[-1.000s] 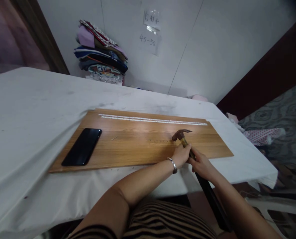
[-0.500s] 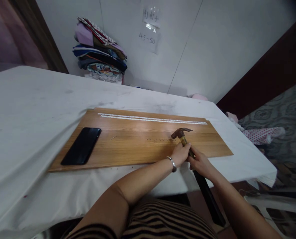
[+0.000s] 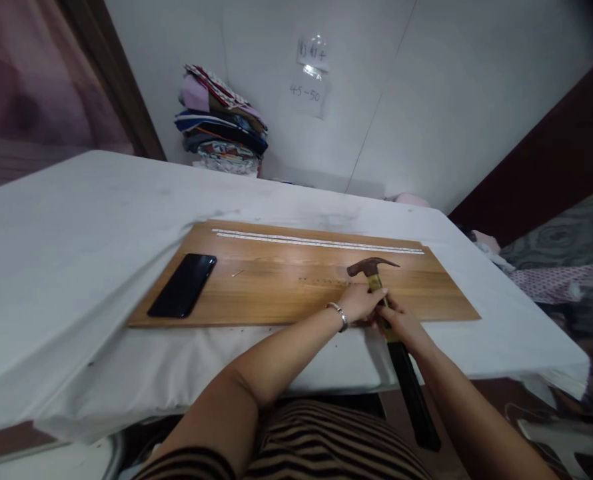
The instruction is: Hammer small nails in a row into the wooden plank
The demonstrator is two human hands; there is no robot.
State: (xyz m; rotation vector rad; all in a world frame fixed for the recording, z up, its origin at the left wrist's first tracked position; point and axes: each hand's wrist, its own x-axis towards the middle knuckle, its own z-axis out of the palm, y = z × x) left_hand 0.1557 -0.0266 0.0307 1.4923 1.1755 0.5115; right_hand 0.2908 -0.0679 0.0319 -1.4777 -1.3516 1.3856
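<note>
A claw hammer (image 3: 411, 387) with a rusty head, a yellowish neck and a black grip slants over the near edge of the wooden board (image 3: 266, 293). My left hand (image 3: 359, 303), a silver bracelet on its wrist, is closed at the hammer's neck just under the head. Below it, my right hand (image 3: 401, 327) grips the upper handle, its fingers partly hidden. The two hands are close together. Left of the hammer head runs a row of small dark spots (image 3: 321, 280), nails or holes, too small to tell. A thin nail-like piece (image 3: 237, 273) lies farther left.
A black phone (image 3: 182, 285) lies on the board's left end. Two white measuring strips (image 3: 316, 241) run along its far side. The board rests on a white-covered table (image 3: 126, 220). Folded cloth (image 3: 224, 123) is stacked by the wall at the back.
The view has shifted a little, so the board and table sit farther right. The hammer has turned slightly, its handle steeper and its claw more to the right. Both hands remain on it.
</note>
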